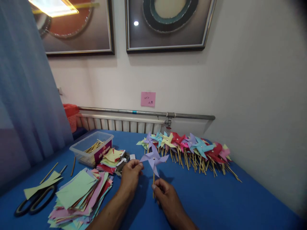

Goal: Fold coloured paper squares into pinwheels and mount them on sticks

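Observation:
A light purple paper pinwheel [153, 158] stands upright on a thin wooden stick [153, 181] in front of me. My right hand [166, 196] pinches the lower part of that stick between thumb and fingers. At the tip of the pinwheel's left blade, my left hand [131, 175] has its fingers curled together, and they appear to grip the paper there. A small dark pin sits at the pinwheel's centre. Just behind my left hand lies a small open box [122, 163] with tiny metal pieces inside, too small to make out.
Finished pinwheels [189, 143] lie in a row along the back right. To the left are a clear plastic box [82, 144] of sticks, smaller paper pieces [111, 158], a tall stack of coloured paper [76, 191] and black-handled scissors [39, 198]. A radiator [120, 119] runs behind the blue table.

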Demonstrator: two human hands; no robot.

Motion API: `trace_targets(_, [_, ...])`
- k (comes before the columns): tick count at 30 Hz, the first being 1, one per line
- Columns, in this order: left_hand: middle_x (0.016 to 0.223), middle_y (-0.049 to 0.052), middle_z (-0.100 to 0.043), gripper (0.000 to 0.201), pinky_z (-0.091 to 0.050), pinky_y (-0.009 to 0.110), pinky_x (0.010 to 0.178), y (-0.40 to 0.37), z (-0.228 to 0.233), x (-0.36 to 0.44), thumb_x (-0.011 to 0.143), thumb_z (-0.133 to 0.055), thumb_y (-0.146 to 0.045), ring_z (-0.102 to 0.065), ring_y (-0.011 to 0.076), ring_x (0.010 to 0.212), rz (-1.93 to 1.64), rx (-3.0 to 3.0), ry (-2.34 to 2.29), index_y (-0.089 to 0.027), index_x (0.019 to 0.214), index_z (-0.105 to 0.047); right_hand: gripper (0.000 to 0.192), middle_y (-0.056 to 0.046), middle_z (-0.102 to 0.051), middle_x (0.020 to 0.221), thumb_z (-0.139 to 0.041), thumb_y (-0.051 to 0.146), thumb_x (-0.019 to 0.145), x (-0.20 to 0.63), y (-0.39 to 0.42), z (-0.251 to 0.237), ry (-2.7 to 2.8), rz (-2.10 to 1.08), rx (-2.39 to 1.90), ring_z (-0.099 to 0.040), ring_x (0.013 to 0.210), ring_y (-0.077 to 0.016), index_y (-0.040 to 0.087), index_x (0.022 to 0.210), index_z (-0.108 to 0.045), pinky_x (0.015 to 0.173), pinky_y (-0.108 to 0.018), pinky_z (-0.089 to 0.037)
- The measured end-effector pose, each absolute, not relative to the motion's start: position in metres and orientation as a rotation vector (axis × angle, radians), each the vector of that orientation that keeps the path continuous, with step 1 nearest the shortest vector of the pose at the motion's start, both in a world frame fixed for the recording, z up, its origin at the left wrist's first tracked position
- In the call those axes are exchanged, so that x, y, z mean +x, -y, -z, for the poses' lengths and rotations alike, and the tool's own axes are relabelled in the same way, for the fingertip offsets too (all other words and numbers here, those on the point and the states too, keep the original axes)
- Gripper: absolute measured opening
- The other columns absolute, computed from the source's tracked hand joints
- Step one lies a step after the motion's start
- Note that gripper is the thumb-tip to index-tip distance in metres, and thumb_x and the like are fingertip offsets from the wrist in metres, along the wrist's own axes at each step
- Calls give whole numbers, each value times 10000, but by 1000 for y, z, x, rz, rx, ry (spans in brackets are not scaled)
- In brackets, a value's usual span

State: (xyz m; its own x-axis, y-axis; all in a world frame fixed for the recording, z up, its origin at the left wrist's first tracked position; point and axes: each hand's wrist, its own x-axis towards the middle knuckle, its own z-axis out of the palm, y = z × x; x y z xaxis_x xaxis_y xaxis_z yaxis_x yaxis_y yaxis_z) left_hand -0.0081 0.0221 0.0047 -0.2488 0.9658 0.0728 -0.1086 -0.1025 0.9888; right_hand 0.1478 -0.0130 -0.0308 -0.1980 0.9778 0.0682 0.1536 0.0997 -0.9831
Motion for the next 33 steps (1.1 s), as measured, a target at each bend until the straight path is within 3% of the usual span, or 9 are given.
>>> trace_targets(5, [557,-26,-561,139,-312,234,526,-21,12,7,613,-616,-306,-454,108,499,-1339,1138,-1220,-172,647,-600,252,65,-481,564,-549,431,872,149,10,33,1507,-1169,-1198,-426,473,-105,220,738,-523,504,-231,-346])
trace_targets(9, [513,-52,-472,140,-258,245,519,-17,24,13,682,-599,-308,-385,108,494,-1184,1308,-1285,-185,621,-576,285,66,-459,542,-525,442,892,150,9,35,1537,-1164,-1188,-420,474,-106,217,716,-518,503,-230,-338])
trace_targets(15, [551,-39,-494,161,-265,248,545,-16,28,11,758,-551,-275,-412,125,552,-1091,1505,-1364,-191,622,-572,320,76,-433,518,-514,483,897,150,11,32,1525,-1159,-1203,-392,457,-106,226,707,-499,497,-235,-328])
trace_targets(33, [552,-33,-505,156,-280,244,539,-17,32,11,752,-534,-281,-431,135,554,-1056,1508,-1334,-195,630,-579,283,74,-423,549,-499,450,886,150,9,36,1535,-1188,-1171,-403,471,-110,236,704,-466,501,-239,-331])
